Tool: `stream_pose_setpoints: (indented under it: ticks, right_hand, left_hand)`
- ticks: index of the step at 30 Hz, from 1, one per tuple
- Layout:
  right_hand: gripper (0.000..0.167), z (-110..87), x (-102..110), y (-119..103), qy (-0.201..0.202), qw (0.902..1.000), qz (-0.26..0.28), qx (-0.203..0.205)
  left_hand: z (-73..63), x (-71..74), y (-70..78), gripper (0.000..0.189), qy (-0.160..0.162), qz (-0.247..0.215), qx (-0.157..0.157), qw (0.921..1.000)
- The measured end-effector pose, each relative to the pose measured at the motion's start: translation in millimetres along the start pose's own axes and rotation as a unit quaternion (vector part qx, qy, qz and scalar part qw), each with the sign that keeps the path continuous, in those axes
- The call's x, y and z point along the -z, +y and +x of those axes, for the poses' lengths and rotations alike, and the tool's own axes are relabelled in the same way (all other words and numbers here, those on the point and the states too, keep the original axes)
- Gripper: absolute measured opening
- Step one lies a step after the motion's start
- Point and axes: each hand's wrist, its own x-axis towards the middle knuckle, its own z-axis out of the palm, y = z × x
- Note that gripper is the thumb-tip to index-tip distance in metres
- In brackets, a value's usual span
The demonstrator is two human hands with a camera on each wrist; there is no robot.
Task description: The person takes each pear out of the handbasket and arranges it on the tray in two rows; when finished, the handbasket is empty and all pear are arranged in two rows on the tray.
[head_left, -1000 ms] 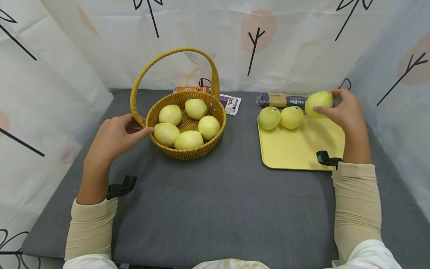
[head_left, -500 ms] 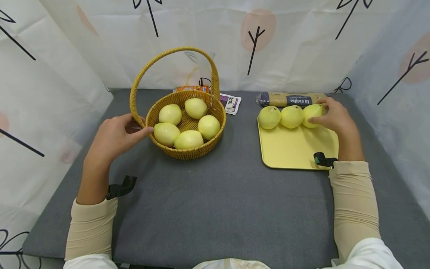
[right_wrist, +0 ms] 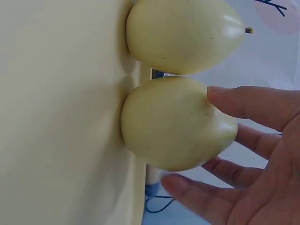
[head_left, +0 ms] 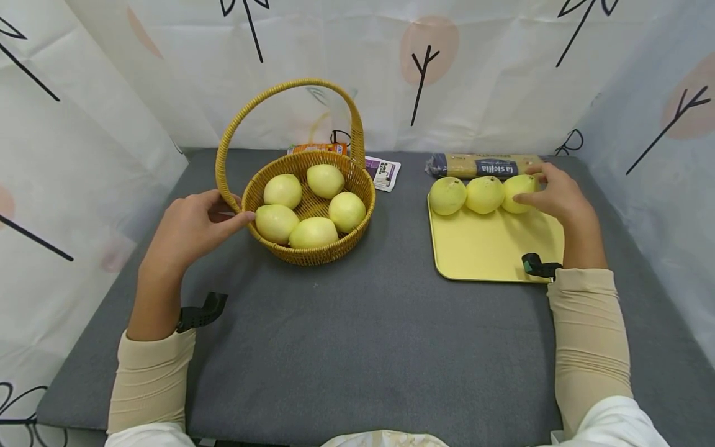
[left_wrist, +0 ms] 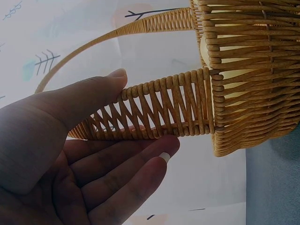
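Observation:
In the head view my left hand (head_left: 195,223) pinches the lower left end of the wicker basket's handle (head_left: 223,155). The left wrist view has the thumb on one side of the woven handle (left_wrist: 154,108) and fingers on the other. Several pale yellow pears (head_left: 313,233) lie inside the basket (head_left: 313,254). Over on the right, my right hand (head_left: 561,195) holds a pear (head_left: 518,192) at the back of the yellow tray (head_left: 491,248). Its thumb touches this pear (right_wrist: 173,124) near the top, with fingers around the far side. Two more pears (head_left: 485,194) stand beside it in a row.
Behind the tray lies a long pasta packet (head_left: 486,166). A purple and white packet (head_left: 382,172) and an orange packet (head_left: 318,148) are behind the basket. Patterned white curtains (head_left: 491,74) border the grey table (head_left: 357,347).
My right hand has lowered its pear leftward and down onto the tray, next to the other two. In the last half second it has barely moved. The left hand stays on the handle.

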Motion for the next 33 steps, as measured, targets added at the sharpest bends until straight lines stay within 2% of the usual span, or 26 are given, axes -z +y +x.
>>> stream_pose_setpoints:
  ticks: [2, 5, 10, 13, 14, 16, 18, 21, 24, 26, 28, 30, 33]
  right_hand:
    - [0.073, -1.9, 1.0, -4.1, 0.012, 0.9999, -0.01, 0.004]
    - [0.064, -5.0, 2.7, -14.1, 0.052, 0.998, -0.023, 0.029]
    - [0.052, -13.8, 0.4, -46.0, 0.116, 0.989, -0.024, 0.09]
    - [0.045, -18.5, -10.8, -71.6, 0.13, 0.9772, -0.028, 0.166]
    - [0.042, -18.8, -16.4, -80.6, 0.13, 0.9707, -0.031, 0.2]
    - [0.034, -17.6, -29.5, -97.8, 0.126, 0.9512, -0.033, 0.28]
    - [0.029, -15.4, -44.5, -115.0, 0.107, 0.9295, -0.032, 0.351]
    - [0.023, -10.9, -70.4, -143.3, 0.046, 0.8972, -0.037, 0.438]
    - [0.023, -6.2, -95.5, -168.2, -0.039, 0.8706, -0.052, 0.488]
    - [0.024, -1.9, -109.4, -182.0, -0.096, 0.8567, -0.059, 0.503]
    - [0.025, 2.8, -120.4, -194.1, -0.15, 0.8454, -0.063, 0.509]
    - [0.027, 8.0, -129.6, -203.5, -0.191, 0.8381, -0.078, 0.505]
    - [0.035, 13.9, -138.5, -215.5, -0.228, 0.8378, -0.113, 0.483]
  left_hand:
    - [-0.1, 0.1, 0.0, 0.047, 0.0, 0.0, 0.001, 1.0]
    - [0.1, 0.0, 0.5, 0.048, 0.0, 0.0, 0.0, 1.0]
    - [0.9, -0.4, 1.5, 0.048, -0.001, -0.003, -0.001, 1.0]
    - [0.4, -0.6, 0.9, 0.048, -0.001, -0.004, 0.001, 1.0]
    - [0.0, -0.5, 0.5, 0.047, 0.0, -0.005, 0.001, 1.0]
    - [-0.6, -0.4, -0.1, 0.047, 0.0, -0.006, 0.002, 1.0]
    - [-0.7, -0.2, -0.3, 0.048, -0.001, -0.005, 0.001, 1.0]
    - [-1.6, 0.3, -1.1, 0.049, -0.003, -0.006, 0.003, 1.0]
    - [-1.5, 0.2, -1.1, 0.048, -0.005, -0.005, 0.004, 1.0]
    - [-1.3, 0.1, -1.0, 0.048, -0.005, -0.004, 0.003, 1.0]
    - [-0.9, -0.2, -1.1, 0.047, -0.005, -0.003, 0.002, 1.0]
    - [-0.7, -0.2, -1.3, 0.048, -0.003, -0.003, 0.001, 1.0]
    - [-0.1, 0.1, -1.9, 0.048, 0.0, -0.005, -0.003, 1.0]
